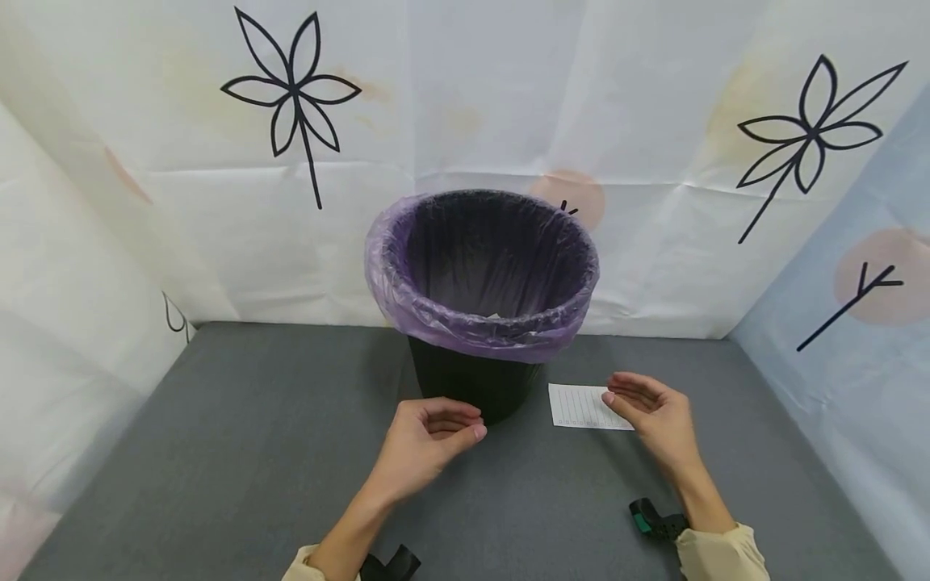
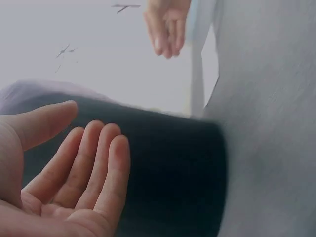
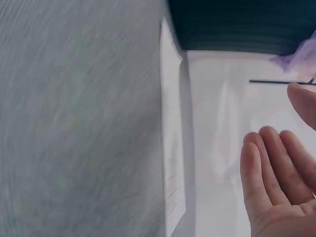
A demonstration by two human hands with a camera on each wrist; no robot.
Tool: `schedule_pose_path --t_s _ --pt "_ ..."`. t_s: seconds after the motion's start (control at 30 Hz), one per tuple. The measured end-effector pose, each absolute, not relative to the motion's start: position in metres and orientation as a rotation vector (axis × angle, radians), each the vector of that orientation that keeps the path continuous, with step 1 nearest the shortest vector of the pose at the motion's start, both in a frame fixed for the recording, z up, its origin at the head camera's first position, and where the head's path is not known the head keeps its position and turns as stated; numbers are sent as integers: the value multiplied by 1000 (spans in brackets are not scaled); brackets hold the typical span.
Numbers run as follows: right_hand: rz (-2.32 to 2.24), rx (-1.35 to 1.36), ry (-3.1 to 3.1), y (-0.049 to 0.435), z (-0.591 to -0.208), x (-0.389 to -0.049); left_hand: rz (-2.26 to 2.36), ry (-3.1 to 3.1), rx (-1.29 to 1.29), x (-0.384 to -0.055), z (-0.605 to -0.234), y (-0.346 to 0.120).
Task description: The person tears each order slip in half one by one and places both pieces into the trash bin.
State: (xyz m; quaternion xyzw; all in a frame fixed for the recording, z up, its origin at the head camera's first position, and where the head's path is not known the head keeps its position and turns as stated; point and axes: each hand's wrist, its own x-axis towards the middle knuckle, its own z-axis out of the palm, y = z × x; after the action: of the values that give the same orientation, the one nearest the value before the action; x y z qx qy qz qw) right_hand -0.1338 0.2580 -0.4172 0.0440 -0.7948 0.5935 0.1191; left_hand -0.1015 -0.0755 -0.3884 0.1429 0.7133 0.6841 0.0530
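A black waste bin (image 1: 475,375) stands on the grey table, its rim covered by a purple bag (image 1: 479,327) folded outward. To its right lies a white lined slip of paper (image 1: 576,406). My left hand (image 1: 434,440) is just in front of the bin's base, fingers loosely bent and nothing in them. In the left wrist view its palm and fingers (image 2: 116,168) show bare. Above the right end of the paper is my right hand (image 1: 657,415), partly covering it in the head view. The right wrist view shows that hand's relaxed fingers (image 3: 252,168) apart from the paper (image 3: 172,143).
The grey tabletop (image 1: 218,452) runs back to a white cloth backdrop (image 1: 479,105) with line-drawn flowers. More cloth hangs along both sides. A thin dark cord loop (image 1: 174,315) hangs at the back left corner. A small pale bit (image 1: 494,315) shows inside the bin.
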Motion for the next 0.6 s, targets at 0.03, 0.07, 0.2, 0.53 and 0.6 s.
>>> schedule_pose_path --t_s 0.03,0.07,0.2,0.53,0.6 --pt "1691 112 -2341 260 -419 -134 2083 2165 439 -101 -391 -71" --pt "1651 97 -2357 261 -421 -135 2089 2158 444 -101 -394 -66" --pt "1518 73 -2422 267 -427 -136 2113 2141 452 -100 -402 -43" --pt "1304 28 -2592 275 -436 -140 1954 2320 507 -107 -416 22" --pt "1298 41 -2633 277 -437 -141 1902 2353 517 -110 -420 33"
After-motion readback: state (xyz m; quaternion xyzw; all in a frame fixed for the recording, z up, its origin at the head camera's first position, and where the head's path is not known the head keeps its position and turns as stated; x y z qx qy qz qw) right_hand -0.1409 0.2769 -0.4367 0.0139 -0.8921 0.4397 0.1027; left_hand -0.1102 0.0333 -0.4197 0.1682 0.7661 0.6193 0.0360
